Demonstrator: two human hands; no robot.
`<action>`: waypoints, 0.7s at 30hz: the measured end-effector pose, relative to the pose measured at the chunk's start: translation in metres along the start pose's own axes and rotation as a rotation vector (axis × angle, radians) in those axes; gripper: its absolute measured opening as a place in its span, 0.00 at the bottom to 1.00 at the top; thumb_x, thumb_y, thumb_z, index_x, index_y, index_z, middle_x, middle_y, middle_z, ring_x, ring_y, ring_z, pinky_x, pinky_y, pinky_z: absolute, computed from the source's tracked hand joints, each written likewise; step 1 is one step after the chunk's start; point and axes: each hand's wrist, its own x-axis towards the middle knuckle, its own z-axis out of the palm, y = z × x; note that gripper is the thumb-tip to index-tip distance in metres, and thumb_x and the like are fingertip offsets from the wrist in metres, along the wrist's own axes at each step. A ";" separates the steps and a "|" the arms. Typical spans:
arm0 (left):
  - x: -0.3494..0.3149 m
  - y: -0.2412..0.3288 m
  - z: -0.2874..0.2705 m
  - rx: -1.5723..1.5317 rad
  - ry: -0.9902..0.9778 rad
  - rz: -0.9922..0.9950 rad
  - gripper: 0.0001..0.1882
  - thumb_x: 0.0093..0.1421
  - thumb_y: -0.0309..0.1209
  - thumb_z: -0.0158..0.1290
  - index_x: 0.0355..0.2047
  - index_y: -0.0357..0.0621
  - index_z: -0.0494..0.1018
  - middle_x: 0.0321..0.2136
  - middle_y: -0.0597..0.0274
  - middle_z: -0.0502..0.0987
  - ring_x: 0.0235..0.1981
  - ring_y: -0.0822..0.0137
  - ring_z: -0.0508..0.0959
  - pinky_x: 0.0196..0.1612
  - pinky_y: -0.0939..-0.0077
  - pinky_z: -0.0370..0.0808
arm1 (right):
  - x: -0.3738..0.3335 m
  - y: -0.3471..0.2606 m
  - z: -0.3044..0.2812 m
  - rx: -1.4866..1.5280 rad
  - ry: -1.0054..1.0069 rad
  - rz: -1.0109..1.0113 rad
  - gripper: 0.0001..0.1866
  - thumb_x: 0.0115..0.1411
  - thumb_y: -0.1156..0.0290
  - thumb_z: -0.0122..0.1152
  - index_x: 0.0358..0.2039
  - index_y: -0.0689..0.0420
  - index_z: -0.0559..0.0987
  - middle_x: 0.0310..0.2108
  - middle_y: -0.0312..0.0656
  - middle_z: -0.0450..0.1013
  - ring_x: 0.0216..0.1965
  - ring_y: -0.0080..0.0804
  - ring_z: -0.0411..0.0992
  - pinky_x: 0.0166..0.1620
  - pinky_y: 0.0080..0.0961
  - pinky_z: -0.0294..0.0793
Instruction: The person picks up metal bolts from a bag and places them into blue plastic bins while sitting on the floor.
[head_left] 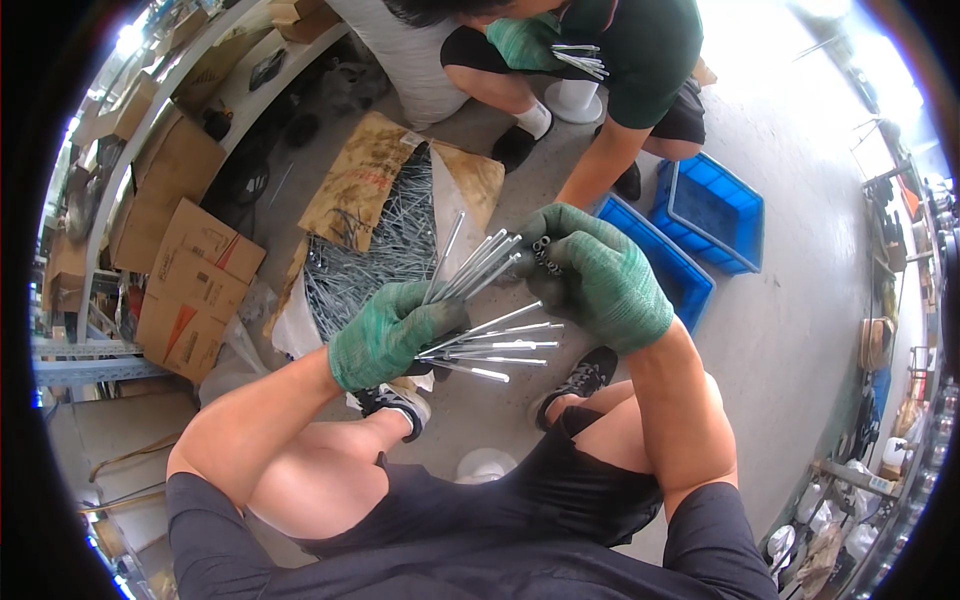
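My left hand (395, 335), in a green knitted glove with a dark palm, is closed around a fanned bunch of thin silvery metal rods (490, 345). Their ends point up and to the right, some with thicker tips. Beside it, my right hand (605, 275), gloved the same way, has its fingers curled and pinched on several small dark metal rings (545, 255), which look like nuts or the open ends of tubes. Its fingertips are close to the upper rod ends; whether they touch, I cannot tell. Below lies an opened sack (470, 180) with a heap of similar rods (355, 285).
Across from me a crouching person holds more rods (582, 62) in a gloved hand. Two blue plastic crates (715, 215) stand on the floor to the right. Cardboard boxes (200, 290) and shelving are at the left, more racks at the right. A white stool (485, 466) is below me.
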 end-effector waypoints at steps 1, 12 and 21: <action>0.000 0.000 0.000 -0.012 -0.009 -0.013 0.18 0.71 0.44 0.51 0.36 0.41 0.78 0.25 0.67 0.77 0.26 0.76 0.76 0.30 0.79 0.72 | -0.001 -0.001 -0.002 -0.031 -0.001 -0.023 0.13 0.64 0.73 0.48 0.47 0.57 0.76 0.36 0.34 0.75 0.26 0.16 0.67 0.28 0.12 0.67; 0.001 -0.006 -0.003 0.033 -0.023 -0.010 0.18 0.72 0.43 0.50 0.34 0.42 0.77 0.24 0.70 0.76 0.25 0.78 0.74 0.29 0.79 0.71 | -0.005 -0.011 0.003 -0.124 -0.038 -0.076 0.13 0.69 0.69 0.56 0.51 0.60 0.74 0.34 0.37 0.77 0.25 0.16 0.69 0.27 0.12 0.65; 0.000 -0.008 -0.005 -0.001 -0.066 -0.053 0.18 0.72 0.45 0.51 0.35 0.43 0.77 0.25 0.71 0.76 0.26 0.79 0.73 0.29 0.79 0.71 | -0.003 -0.011 0.000 -0.214 -0.044 -0.081 0.11 0.67 0.67 0.61 0.45 0.59 0.79 0.31 0.34 0.76 0.25 0.14 0.68 0.27 0.11 0.66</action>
